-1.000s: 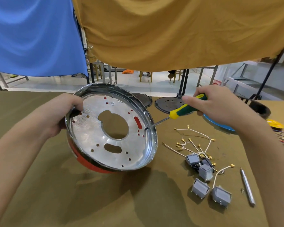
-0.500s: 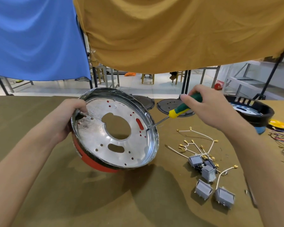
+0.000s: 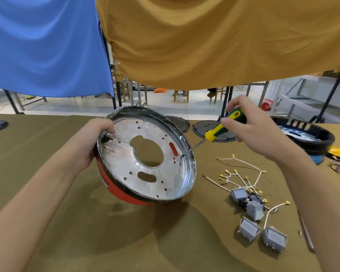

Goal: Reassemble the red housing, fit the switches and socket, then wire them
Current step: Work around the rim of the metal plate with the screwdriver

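The left hand (image 3: 90,142) grips the rim of the red housing (image 3: 126,195), tilted on the olive surface (image 3: 67,242) with its silver metal plate (image 3: 126,163) facing the camera. The right hand (image 3: 249,130) holds a green-and-yellow screwdriver (image 3: 222,127), tip at the plate's right edge. Grey switches (image 3: 253,211) and white wires (image 3: 243,173) lie to the right.

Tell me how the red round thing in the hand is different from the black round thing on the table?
The red housing is tilted up on its edge, gripped by the left hand; the black housing lies flat, untouched. A screwdriver in the right hand works on the red one only. Both are round with a shiny metal plate inside.
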Demonstrator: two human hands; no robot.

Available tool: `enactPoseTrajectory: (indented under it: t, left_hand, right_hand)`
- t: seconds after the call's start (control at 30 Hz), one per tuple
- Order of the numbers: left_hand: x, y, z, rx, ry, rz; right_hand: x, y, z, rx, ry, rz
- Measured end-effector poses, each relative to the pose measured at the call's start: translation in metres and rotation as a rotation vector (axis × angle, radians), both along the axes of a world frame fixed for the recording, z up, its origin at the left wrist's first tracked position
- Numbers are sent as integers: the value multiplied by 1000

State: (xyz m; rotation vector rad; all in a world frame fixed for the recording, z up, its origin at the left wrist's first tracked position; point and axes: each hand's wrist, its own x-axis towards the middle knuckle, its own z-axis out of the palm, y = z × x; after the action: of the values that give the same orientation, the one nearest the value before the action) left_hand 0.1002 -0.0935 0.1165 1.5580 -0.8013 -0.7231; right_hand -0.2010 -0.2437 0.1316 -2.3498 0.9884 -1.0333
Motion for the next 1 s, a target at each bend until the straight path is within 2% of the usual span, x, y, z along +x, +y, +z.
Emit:
enactPoseTrajectory:
  t: [0.1, 0.2, 0.27, 0.37, 0.43, 0.53, 0.67, 0.83, 1.0]
  left_hand:
    - [-2, -1, 1, 1, -7, 2]
    - [-5, -1, 3, -12, -19, 21]
    - [-6, -1, 4, -18, -33, 29]
    - [-8, -2, 5, -28, -38, 30]
    - [-8, -2, 5, -37, -38, 26]
    - [-9, -4, 4, -47, -36, 12]
    - [-8, -5, 4, -47, -28, 13]
    - [-6, -3, 4, -44, -4, 1]
    - [-10, -6, 4, -69, -22, 7]
  right_hand:
    - [3, 2, 0, -94, 9, -139]
    - [5, 3, -1, -175, 99, -288]
    - [0, 2, 0, -86, 125, -225]
    - [-16, 2, 7, 133, 100, -9]
    - [-23, 0, 11, 95, 146, 0]
    - [-21, 1, 12, 15, 253, -94]
    - [-15, 1, 6, -31, 262, -202]
    - [-27, -3, 11, 133, 187, 20]
    - [-24, -4, 10, 41, 267, -90]
